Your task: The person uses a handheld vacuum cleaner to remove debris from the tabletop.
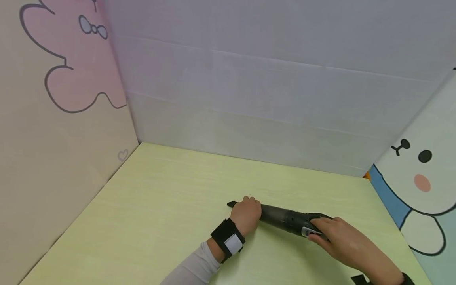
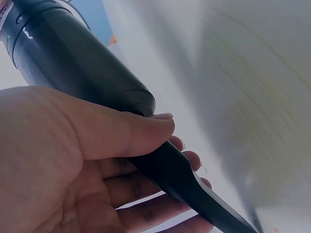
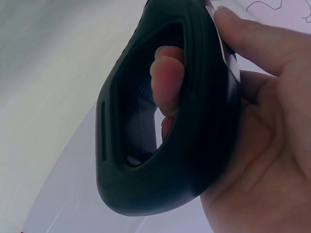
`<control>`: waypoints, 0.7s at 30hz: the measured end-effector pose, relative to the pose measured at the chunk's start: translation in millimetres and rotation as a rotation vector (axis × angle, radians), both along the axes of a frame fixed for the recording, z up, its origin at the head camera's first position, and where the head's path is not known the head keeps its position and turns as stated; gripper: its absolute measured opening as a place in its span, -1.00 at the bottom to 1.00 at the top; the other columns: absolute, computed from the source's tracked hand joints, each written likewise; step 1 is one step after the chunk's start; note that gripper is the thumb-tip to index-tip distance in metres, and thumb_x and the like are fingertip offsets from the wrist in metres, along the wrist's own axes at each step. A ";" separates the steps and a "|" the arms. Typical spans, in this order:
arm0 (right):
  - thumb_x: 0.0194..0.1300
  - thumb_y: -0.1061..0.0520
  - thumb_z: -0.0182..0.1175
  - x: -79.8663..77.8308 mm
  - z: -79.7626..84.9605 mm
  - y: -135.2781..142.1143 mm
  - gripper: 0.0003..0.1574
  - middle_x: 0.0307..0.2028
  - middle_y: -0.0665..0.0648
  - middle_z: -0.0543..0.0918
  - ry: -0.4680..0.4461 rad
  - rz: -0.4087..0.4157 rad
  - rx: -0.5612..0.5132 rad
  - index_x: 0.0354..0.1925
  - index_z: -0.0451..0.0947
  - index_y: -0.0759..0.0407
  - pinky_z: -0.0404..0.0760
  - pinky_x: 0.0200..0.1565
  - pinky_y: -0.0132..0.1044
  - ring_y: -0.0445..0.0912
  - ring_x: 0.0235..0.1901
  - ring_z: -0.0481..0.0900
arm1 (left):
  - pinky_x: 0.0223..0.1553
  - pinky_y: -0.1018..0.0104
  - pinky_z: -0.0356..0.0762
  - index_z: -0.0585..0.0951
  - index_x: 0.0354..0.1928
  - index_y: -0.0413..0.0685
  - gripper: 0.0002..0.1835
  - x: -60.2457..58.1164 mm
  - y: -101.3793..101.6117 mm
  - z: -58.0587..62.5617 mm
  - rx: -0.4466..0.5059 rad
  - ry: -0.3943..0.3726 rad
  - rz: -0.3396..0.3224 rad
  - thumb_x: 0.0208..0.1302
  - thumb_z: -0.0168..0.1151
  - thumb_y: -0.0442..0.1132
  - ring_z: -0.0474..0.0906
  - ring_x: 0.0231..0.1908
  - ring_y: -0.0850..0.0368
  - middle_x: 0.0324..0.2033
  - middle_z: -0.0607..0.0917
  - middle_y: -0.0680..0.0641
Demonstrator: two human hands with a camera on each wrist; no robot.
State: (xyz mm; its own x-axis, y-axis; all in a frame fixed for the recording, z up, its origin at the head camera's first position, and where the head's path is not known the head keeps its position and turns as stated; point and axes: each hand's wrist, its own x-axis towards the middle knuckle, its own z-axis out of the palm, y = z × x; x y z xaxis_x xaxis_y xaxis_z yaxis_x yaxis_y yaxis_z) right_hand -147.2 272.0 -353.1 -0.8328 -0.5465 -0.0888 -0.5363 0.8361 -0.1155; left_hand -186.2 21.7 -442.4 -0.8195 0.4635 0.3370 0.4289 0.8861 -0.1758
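A black handheld vacuum cleaner spans both hands above the table, its smoky cylinder towards the left. My left hand grips the narrow crevice nozzle where it meets the cylinder; in the left wrist view the thumb lies over it and the fingers pass beneath. The nozzle's flat tip pokes out left of the hand in the head view. My right hand holds the looped handle, fingers curled through the opening and thumb along the side with the pale label.
A pale yellow-green table lies under the hands. A whitish panel closes off the back. Side panels with cartoon drawings stand at left and right. A small black piece shows beside the right wrist.
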 end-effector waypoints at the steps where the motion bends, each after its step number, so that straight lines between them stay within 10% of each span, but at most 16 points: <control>1: 0.23 -0.26 0.07 0.0 0.0 0.1 -0.49 -0.31 -0.12 0.57 -0.001 -0.001 0.001 -0.11 0.54 0.09 0.51 -0.30 -0.12 -0.21 -0.40 0.48 | -0.80 0.44 0.29 0.57 -0.52 -0.01 -0.87 -0.5 0.2 -0.2 0.003 0.002 -0.002 0.07 0.28 -0.16 0.36 -0.57 0.20 -0.63 0.45 0.04; 21: 0.31 -0.20 0.01 -6.8 -5.0 3.7 -0.66 -0.51 -0.25 0.37 -0.005 0.072 -0.064 -0.22 0.47 0.00 0.38 -0.48 -0.28 -0.39 -0.58 0.29 | -0.71 0.43 0.40 0.59 -0.50 -0.02 -0.89 -9.4 1.6 1.0 0.013 -0.001 -0.004 0.10 0.27 -0.19 0.41 -0.53 0.18 -0.60 0.48 0.03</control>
